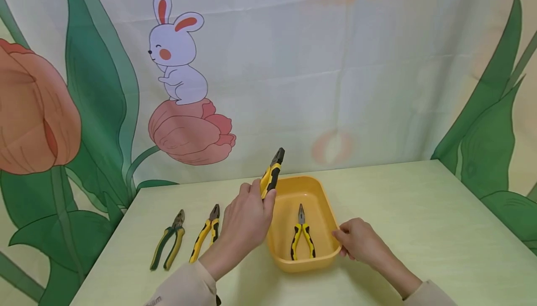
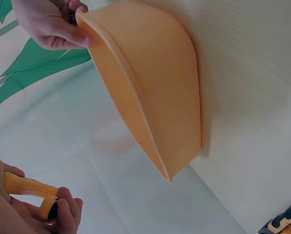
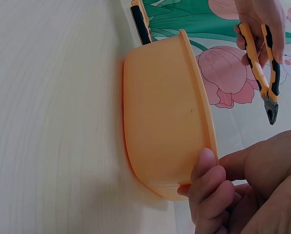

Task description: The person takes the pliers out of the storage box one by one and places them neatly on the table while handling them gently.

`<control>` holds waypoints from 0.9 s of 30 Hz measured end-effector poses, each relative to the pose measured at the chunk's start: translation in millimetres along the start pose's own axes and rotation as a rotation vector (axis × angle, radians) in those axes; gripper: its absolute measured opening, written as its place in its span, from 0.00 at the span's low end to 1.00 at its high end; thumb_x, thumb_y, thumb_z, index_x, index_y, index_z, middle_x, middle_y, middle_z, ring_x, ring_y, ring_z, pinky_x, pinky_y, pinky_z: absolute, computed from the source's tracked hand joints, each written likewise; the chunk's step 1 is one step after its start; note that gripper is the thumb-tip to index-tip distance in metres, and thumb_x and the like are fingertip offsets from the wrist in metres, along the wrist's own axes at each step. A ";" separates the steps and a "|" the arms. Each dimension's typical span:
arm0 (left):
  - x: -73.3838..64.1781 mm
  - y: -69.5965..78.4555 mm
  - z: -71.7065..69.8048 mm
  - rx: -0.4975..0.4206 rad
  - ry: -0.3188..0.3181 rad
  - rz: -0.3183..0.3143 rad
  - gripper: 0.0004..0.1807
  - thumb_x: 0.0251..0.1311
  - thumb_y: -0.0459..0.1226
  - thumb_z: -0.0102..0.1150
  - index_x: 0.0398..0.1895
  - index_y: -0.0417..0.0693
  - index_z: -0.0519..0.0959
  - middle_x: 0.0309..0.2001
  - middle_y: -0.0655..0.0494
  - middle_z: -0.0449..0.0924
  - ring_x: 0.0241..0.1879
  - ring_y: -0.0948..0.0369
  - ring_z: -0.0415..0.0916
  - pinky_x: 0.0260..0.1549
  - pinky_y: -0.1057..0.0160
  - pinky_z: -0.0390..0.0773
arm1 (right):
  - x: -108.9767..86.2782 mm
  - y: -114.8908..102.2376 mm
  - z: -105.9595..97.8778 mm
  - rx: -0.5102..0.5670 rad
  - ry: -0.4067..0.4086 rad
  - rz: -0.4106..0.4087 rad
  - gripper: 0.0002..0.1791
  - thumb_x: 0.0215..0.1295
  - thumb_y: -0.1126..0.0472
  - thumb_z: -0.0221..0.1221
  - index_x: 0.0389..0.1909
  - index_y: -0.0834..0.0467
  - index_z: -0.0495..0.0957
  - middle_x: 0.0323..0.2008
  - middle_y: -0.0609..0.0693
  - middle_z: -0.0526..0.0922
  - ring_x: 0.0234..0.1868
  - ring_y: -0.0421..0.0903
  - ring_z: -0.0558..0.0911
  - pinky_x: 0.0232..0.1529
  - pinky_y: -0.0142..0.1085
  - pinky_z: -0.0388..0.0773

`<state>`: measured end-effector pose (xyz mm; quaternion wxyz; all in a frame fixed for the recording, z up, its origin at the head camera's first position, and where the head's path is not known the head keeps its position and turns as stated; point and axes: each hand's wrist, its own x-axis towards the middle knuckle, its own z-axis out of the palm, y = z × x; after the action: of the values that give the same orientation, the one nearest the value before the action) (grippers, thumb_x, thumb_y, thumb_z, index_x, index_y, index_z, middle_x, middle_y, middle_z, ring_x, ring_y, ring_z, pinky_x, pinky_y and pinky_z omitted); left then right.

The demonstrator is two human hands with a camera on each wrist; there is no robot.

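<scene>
We see the left hand (image 1: 249, 212) curled round the yellow-black handles of the raised pliers (image 1: 271, 173), holding them up near the tray's far left corner, their dark head pointing up and away. In the right wrist view their handles stand spread apart. The right hand (image 1: 362, 243) pinches the rim of the yellow tray (image 1: 306, 265) at its near right side, with fingers bent against the outer wall. The tray is on the pale table (image 1: 419, 212), and inside it we see the long-nose pliers (image 1: 301, 226), lying with handles parted toward us and tip pointing away. To the left of the tray we have two more tools on the table: the yellow pliers (image 1: 213, 219), partly hidden by the left hand and arm, and, farther left, the green pliers (image 1: 178, 226), handles apart. Behind the table we see a backdrop (image 1: 272, 86) printed with tulips, leaves and a white rabbit (image 1: 180, 54).
</scene>
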<state>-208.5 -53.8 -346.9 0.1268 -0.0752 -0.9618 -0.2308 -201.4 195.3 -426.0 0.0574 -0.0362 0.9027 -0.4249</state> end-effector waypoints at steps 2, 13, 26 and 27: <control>0.7 -2.3 -2.8 0.001 0.005 -0.007 0.32 0.80 0.53 0.43 0.71 0.35 0.69 0.54 0.40 0.76 0.35 0.52 0.76 0.40 0.49 0.80 | 0.1 0.1 0.1 0.001 0.002 0.000 0.18 0.74 0.65 0.58 0.20 0.59 0.78 0.14 0.48 0.77 0.12 0.39 0.67 0.16 0.30 0.59; 3.5 -15.0 -21.0 0.019 0.077 -0.017 0.26 0.79 0.52 0.44 0.59 0.37 0.74 0.39 0.45 0.73 0.27 0.52 0.71 0.27 0.51 0.74 | 0.4 -0.1 0.1 0.005 0.001 0.006 0.18 0.74 0.65 0.58 0.21 0.61 0.78 0.14 0.49 0.77 0.11 0.39 0.67 0.16 0.30 0.60; 4.0 -31.0 -38.1 0.029 0.078 -0.094 0.30 0.79 0.52 0.43 0.66 0.35 0.71 0.41 0.44 0.73 0.28 0.52 0.71 0.26 0.54 0.73 | 0.9 0.9 0.8 0.001 0.004 0.004 0.17 0.74 0.65 0.58 0.21 0.61 0.79 0.13 0.49 0.77 0.11 0.39 0.67 0.16 0.30 0.59; 4.2 -31.9 -38.5 0.029 0.078 -0.102 0.30 0.80 0.52 0.43 0.66 0.35 0.71 0.41 0.44 0.73 0.29 0.52 0.71 0.26 0.55 0.73 | 0.8 0.8 0.6 0.005 0.004 0.006 0.17 0.74 0.65 0.58 0.21 0.61 0.79 0.13 0.49 0.77 0.11 0.39 0.67 0.16 0.30 0.59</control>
<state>-211.0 -99.4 -326.1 0.1533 -0.0154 -0.9619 -0.2257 -202.2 195.2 -427.1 0.0568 -0.0326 0.9019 -0.4269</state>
